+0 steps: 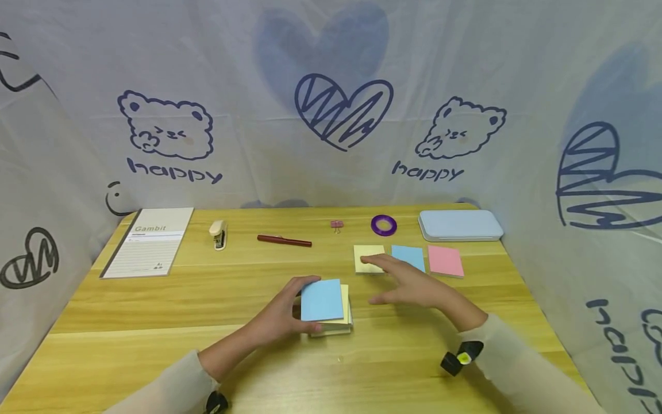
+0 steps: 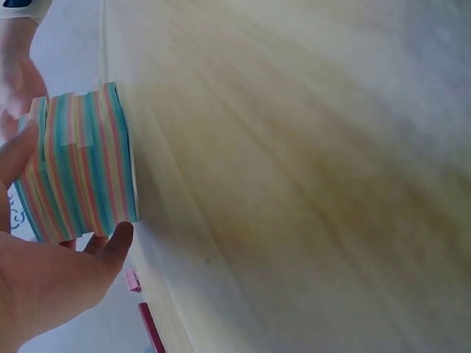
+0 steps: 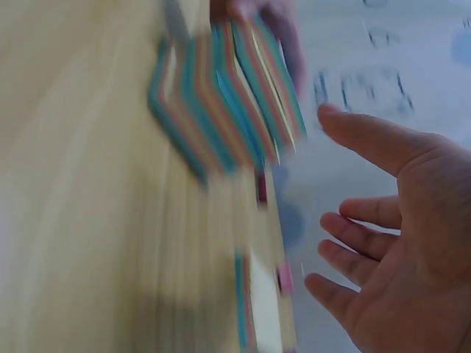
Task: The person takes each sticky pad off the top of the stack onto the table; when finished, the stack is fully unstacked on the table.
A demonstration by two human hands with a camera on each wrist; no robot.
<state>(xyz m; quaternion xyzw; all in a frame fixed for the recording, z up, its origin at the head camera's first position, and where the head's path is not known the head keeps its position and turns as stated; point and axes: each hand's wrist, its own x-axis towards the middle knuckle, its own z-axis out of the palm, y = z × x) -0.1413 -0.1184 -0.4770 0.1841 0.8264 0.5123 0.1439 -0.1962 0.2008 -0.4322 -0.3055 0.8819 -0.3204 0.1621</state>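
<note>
A tall stack of sticky notes (image 1: 322, 300) stands near the middle of the table, a blue sheet on top and slightly skewed yellow ones beneath. My left hand (image 1: 279, 317) grips its left side, thumb at the near edge and fingers at the far edge. Striped edges of blue, pink and yellow show on the stack (image 2: 77, 162) in the left wrist view. To the right, apart from the stack, my right hand (image 1: 416, 286) hangs with fingers spread and holds nothing. It partly covers a yellow sticky pad (image 1: 366, 252) and a blue sticky pad (image 1: 410, 255).
Beside the blue pad lies a pink sticky pad (image 1: 446, 260). Along the back are a notebook (image 1: 147, 241), a stapler (image 1: 219, 234), a dark red pen (image 1: 284, 241), a pink binder clip (image 1: 337, 224), a purple tape roll (image 1: 374, 227) and a light blue case (image 1: 460, 224). Printed cloth surrounds the table.
</note>
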